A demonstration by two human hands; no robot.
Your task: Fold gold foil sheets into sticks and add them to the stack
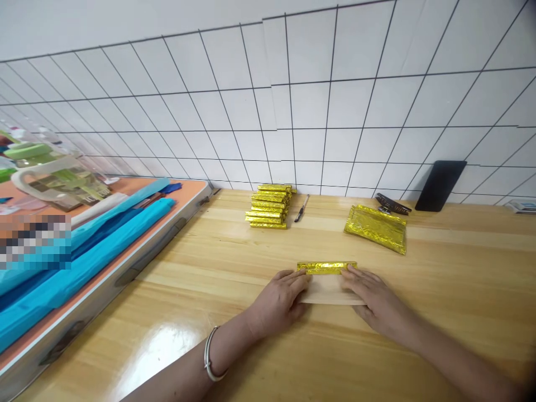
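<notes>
A sheet of pale paper (326, 290) lies on the wooden table, with a folded strip of shiny gold foil (326, 268) along its far edge. My left hand (285, 296), with a silver bangle on its wrist, presses the left end of the strip and sheet with its fingers together. At the right end, my right hand (372, 293) pinches or presses the foil and paper in the same way. Beyond them sits a pile of narrow gold foil rolls (270, 206). A flat stack of gold foil sheets (377, 228) lies farther right.
A pen (301, 209) lies beside the foil rolls. A dark hair clip (392, 204) and a black phone (441, 186) leaning on the tiled wall are at the back right. On the left, an orange-topped board (195, 190) bears blue material (109, 240) and a green-lidded jug (62, 178).
</notes>
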